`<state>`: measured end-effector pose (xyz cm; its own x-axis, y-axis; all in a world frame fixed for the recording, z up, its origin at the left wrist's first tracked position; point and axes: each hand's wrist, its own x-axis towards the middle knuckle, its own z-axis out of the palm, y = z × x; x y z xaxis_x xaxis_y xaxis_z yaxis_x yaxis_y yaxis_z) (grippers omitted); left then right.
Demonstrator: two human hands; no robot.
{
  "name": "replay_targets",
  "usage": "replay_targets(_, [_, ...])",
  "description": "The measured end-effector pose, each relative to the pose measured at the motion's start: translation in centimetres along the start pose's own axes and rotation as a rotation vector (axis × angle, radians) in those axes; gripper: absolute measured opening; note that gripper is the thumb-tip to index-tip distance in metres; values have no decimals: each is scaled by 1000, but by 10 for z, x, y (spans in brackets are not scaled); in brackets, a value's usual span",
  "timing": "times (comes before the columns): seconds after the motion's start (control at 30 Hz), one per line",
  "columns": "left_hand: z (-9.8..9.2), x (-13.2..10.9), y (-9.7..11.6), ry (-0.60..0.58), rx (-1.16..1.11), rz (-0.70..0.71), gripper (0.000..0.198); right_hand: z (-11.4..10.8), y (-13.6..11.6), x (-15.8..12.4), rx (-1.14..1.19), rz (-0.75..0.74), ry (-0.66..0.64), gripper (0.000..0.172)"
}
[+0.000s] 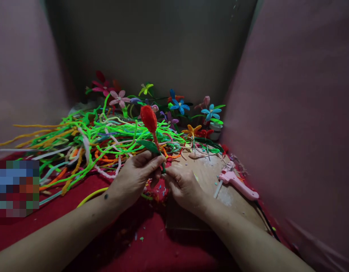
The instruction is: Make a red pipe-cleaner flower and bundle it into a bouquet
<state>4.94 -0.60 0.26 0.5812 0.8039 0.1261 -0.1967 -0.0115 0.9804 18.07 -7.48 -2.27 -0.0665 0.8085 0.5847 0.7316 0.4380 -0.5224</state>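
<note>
A red pipe-cleaner flower [149, 118] with a bud-shaped head stands upright between my hands, its stem running down into my fingers. A dark green leaf [148, 146] sticks out to the left from the stem. My left hand [141, 168] pinches the stem just below the leaf, thumb on top. Lower down, my right hand [183, 186] has its fingertips closed on the green bottom end of the stem. The fingers partly hide the lower stem.
A tangled heap of pipe cleaners [114, 132] spreads across the back left. Finished pipe-cleaner flowers [180, 107] stand behind it. On the right, a pink glue gun [239, 185] with a cord lies on a brown board [188, 223]. Scraps dot the red cloth [126, 249].
</note>
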Motion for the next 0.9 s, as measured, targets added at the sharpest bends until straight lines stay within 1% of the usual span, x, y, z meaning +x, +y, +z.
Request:
replay_targets(0.17, [0,-1,0,-21,64,6,21,2,2,1,132,131,0,22])
replay_targets(0.3, [2,-1,5,-2,69,-5,24,0,2,3,291,227,-42,28])
replay_targets(0.4, [1,2,6,23,39,-20,27,-4,-1,6,386,270,-69,23])
replay_targets(0.53, [-4,5,4,46,-35,-61,23,-9,-6,8,409,314,-76,21])
replay_targets(0.63, [-4,5,3,29,-59,-97,24,-10,-8,9,479,351,-58,23])
replay_targets(0.73, [-3,4,3,-13,-69,-117,25,-9,-8,9,547,393,-35,24])
replay_targets(0.83, [-3,4,2,-44,-101,-136,27,-7,-6,8,557,405,-29,25])
replay_targets(0.9, [-5,5,2,-42,-145,-140,28,-6,-5,8,557,421,-7,26])
